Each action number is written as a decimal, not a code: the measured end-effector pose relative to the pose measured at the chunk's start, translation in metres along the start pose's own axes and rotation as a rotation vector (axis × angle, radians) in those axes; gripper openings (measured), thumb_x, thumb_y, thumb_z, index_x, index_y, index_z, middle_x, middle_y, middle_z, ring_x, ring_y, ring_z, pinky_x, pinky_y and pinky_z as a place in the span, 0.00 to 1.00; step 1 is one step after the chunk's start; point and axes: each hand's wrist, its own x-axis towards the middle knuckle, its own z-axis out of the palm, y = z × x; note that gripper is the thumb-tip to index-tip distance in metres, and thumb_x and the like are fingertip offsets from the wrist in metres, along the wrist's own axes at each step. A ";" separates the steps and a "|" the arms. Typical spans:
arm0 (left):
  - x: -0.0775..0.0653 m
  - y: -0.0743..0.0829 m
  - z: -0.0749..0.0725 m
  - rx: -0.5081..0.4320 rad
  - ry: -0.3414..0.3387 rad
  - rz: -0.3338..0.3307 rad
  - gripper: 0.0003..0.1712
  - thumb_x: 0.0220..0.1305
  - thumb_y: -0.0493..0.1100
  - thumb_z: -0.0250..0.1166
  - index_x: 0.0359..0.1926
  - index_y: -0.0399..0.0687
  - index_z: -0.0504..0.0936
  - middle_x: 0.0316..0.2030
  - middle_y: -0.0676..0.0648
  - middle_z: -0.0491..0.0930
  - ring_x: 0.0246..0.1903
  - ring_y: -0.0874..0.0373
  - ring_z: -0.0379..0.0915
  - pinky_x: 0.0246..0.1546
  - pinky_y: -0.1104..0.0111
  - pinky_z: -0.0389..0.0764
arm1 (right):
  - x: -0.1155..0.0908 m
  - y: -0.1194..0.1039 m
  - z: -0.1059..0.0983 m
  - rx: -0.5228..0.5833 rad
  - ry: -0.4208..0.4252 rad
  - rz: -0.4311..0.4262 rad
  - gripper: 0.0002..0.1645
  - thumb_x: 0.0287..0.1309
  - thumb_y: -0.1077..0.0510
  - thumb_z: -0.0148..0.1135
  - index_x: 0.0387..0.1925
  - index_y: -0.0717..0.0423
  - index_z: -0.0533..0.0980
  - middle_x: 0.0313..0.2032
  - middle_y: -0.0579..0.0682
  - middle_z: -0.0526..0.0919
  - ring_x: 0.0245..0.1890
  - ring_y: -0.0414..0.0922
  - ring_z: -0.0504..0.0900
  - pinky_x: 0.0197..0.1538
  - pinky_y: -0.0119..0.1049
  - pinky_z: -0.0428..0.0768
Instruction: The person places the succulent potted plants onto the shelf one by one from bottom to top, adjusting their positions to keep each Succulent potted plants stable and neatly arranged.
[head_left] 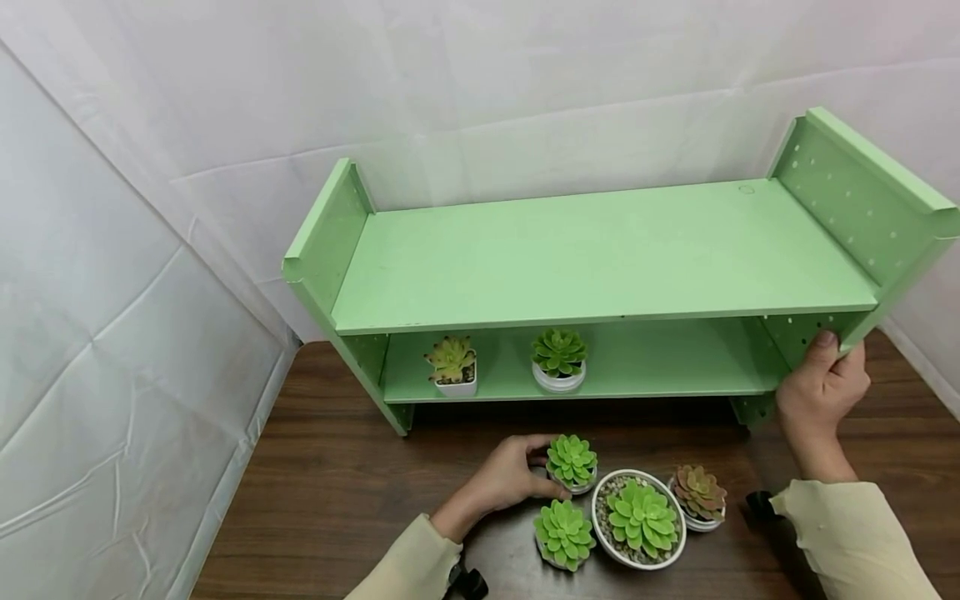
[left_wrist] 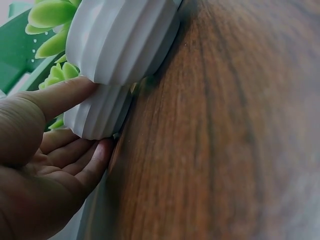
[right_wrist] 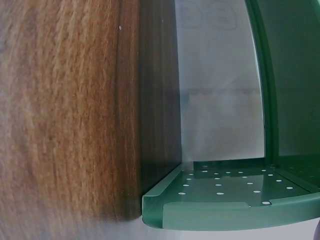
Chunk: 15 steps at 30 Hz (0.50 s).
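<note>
My left hand (head_left: 513,473) reaches round a small green succulent (head_left: 572,461) on the table, thumb on one side and fingers on the other. In the left wrist view its ribbed white pot (left_wrist: 97,112) sits between thumb and fingers, partly hidden by a nearer pot (left_wrist: 125,37). That nearer pot belongs to a second green succulent (head_left: 565,533). My right hand (head_left: 821,387) grips the front edge of the right side panel of a light green two-tier shelf (head_left: 600,258). The right wrist view shows a perforated side panel (right_wrist: 225,187) but not the fingers.
A larger green succulent in a round white pot (head_left: 641,521) and a reddish succulent (head_left: 699,493) stand right of the held one. On the lower tier are a yellowish succulent (head_left: 452,362) in a square pot and a green one (head_left: 559,354). White cloth (head_left: 150,292) hangs behind the wooden table (head_left: 300,500).
</note>
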 end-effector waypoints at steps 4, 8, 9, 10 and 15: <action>-0.001 -0.002 0.000 -0.021 0.017 0.001 0.41 0.39 0.41 0.77 0.59 0.47 0.72 0.52 0.53 0.74 0.45 0.61 0.73 0.41 0.73 0.75 | 0.000 0.000 0.000 -0.009 0.006 0.004 0.11 0.63 0.62 0.50 0.39 0.59 0.79 0.22 0.42 0.74 0.24 0.34 0.71 0.33 0.22 0.66; -0.001 -0.003 -0.001 -0.034 0.032 0.004 0.40 0.39 0.41 0.77 0.58 0.47 0.73 0.50 0.54 0.75 0.45 0.62 0.73 0.42 0.73 0.75 | 0.000 0.001 0.001 0.003 0.001 -0.004 0.11 0.64 0.61 0.50 0.35 0.62 0.78 0.17 0.41 0.70 0.20 0.33 0.68 0.30 0.22 0.63; -0.001 -0.003 -0.002 -0.030 0.038 0.007 0.41 0.38 0.41 0.78 0.58 0.47 0.73 0.50 0.55 0.75 0.45 0.63 0.73 0.42 0.73 0.75 | 0.000 0.001 0.001 0.004 -0.001 -0.007 0.11 0.64 0.61 0.50 0.33 0.63 0.78 0.16 0.41 0.68 0.19 0.33 0.66 0.29 0.22 0.62; -0.001 -0.003 -0.002 -0.028 0.043 0.008 0.41 0.38 0.42 0.78 0.58 0.48 0.73 0.50 0.56 0.75 0.45 0.63 0.73 0.43 0.73 0.74 | 0.000 0.001 0.001 0.008 -0.001 -0.009 0.11 0.64 0.61 0.51 0.31 0.63 0.77 0.15 0.41 0.66 0.18 0.32 0.65 0.28 0.22 0.60; -0.001 -0.003 -0.003 -0.012 0.072 0.009 0.42 0.37 0.44 0.78 0.58 0.47 0.73 0.50 0.57 0.75 0.45 0.65 0.73 0.44 0.74 0.73 | 0.001 0.001 0.002 0.015 0.004 -0.015 0.13 0.63 0.60 0.52 0.27 0.65 0.75 0.13 0.42 0.63 0.16 0.32 0.61 0.26 0.23 0.58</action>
